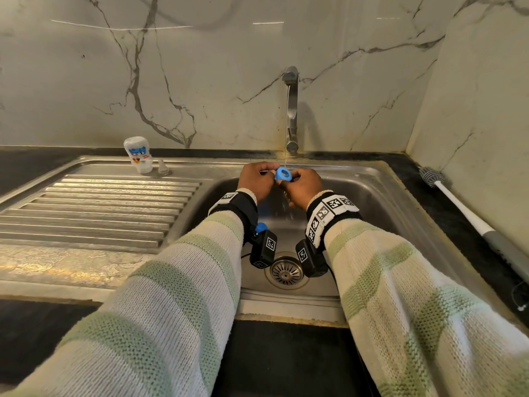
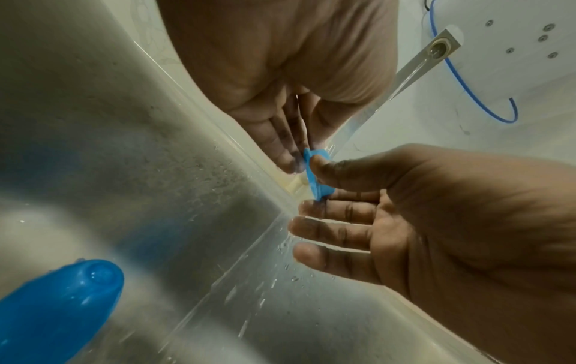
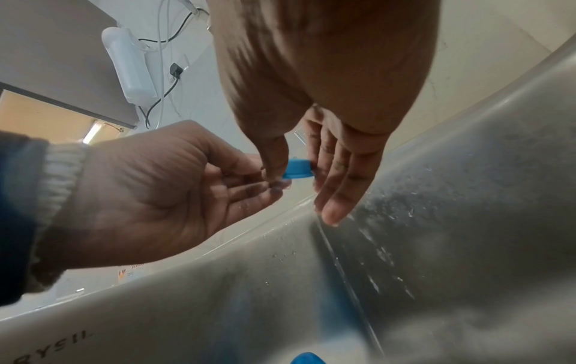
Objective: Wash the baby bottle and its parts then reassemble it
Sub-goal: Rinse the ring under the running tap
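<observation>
A blue screw ring (image 1: 283, 175) of the baby bottle is held over the sink basin (image 1: 372, 202), beside a thin stream of water from the tap (image 1: 291, 110). My left hand (image 1: 267, 176) pinches its left rim; my right hand (image 1: 290, 183) pinches its right side between thumb and fingers. The left wrist view shows the ring (image 2: 315, 172) edge-on between both hands, and the right wrist view shows the ring (image 3: 298, 168) from the other side. The clear bottle (image 1: 138, 154) stands upside down on the drainboard, with the clear nipple (image 1: 163, 168) next to it. A blue cap (image 1: 261, 227) lies in the basin below my left wrist.
A ribbed steel drainboard (image 1: 100, 207) lies left of the basin. The drain strainer (image 1: 287, 272) sits at the basin's near side. A white-handled bottle brush (image 1: 458, 202) lies on the dark counter at the right, along the marble wall.
</observation>
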`<act>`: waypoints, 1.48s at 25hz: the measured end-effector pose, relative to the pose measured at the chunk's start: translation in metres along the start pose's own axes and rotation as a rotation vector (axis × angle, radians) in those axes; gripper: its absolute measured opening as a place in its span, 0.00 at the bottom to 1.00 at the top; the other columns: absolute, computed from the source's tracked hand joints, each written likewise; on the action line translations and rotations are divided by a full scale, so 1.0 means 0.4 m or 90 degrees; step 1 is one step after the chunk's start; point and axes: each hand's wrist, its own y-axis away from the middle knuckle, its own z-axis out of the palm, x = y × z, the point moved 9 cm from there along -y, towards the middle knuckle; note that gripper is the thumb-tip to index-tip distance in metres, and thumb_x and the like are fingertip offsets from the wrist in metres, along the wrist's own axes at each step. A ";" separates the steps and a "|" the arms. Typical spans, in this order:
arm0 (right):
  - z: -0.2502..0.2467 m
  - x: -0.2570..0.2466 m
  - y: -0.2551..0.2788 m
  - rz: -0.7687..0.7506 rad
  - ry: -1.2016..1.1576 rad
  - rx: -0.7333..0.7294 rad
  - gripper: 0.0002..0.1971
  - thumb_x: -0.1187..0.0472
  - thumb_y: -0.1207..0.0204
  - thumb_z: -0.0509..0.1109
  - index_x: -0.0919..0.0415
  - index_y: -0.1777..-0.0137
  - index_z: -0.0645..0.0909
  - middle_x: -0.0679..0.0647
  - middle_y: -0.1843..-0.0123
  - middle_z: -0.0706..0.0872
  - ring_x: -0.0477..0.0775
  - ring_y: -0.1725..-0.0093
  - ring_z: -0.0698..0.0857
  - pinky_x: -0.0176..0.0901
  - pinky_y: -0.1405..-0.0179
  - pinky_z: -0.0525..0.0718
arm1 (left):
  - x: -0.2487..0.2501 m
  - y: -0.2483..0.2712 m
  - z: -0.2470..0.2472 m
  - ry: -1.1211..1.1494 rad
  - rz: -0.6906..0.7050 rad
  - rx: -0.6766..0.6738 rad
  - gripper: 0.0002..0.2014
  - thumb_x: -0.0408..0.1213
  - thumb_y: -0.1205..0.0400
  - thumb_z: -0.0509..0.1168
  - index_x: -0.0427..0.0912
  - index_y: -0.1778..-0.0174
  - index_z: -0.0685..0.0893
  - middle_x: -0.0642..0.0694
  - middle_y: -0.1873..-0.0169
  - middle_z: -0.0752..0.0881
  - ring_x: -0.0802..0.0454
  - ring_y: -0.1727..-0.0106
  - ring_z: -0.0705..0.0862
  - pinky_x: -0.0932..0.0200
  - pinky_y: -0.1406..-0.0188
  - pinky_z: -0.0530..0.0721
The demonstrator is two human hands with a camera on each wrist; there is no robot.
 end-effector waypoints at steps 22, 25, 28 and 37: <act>0.034 0.033 0.009 0.084 0.109 -0.132 0.31 0.36 0.22 0.66 0.70 0.49 0.81 0.64 0.65 0.90 0.61 0.69 0.91 0.53 0.67 0.92 | -0.076 0.029 0.045 0.180 -0.264 -0.105 0.14 0.42 0.15 0.64 0.32 0.48 0.83 0.37 0.61 0.84 0.39 0.60 0.87 0.39 0.51 0.91; 0.058 0.037 0.023 0.098 0.098 -0.187 0.27 0.40 0.20 0.66 0.69 0.50 0.82 0.63 0.63 0.88 0.58 0.70 0.89 0.50 0.68 0.89 | -0.078 0.045 0.046 0.177 -0.290 -0.117 0.13 0.33 0.18 0.64 0.28 0.41 0.84 0.34 0.59 0.85 0.40 0.61 0.87 0.47 0.62 0.91; 0.069 0.040 0.041 0.096 0.142 -0.251 0.25 0.41 0.20 0.68 0.67 0.52 0.84 0.61 0.63 0.87 0.58 0.68 0.88 0.51 0.65 0.88 | -0.060 0.043 0.026 -0.013 -0.226 -0.135 0.14 0.34 0.19 0.67 0.31 0.40 0.86 0.32 0.52 0.88 0.41 0.56 0.88 0.46 0.50 0.90; -0.052 -0.021 0.082 0.009 0.284 -0.144 0.17 0.50 0.20 0.70 0.61 0.63 0.87 0.59 0.67 0.90 0.59 0.68 0.91 0.49 0.60 0.90 | 0.042 0.046 -0.046 -0.351 -0.038 -0.059 0.20 0.44 0.23 0.73 0.42 0.38 0.80 0.43 0.41 0.83 0.44 0.40 0.81 0.60 0.50 0.73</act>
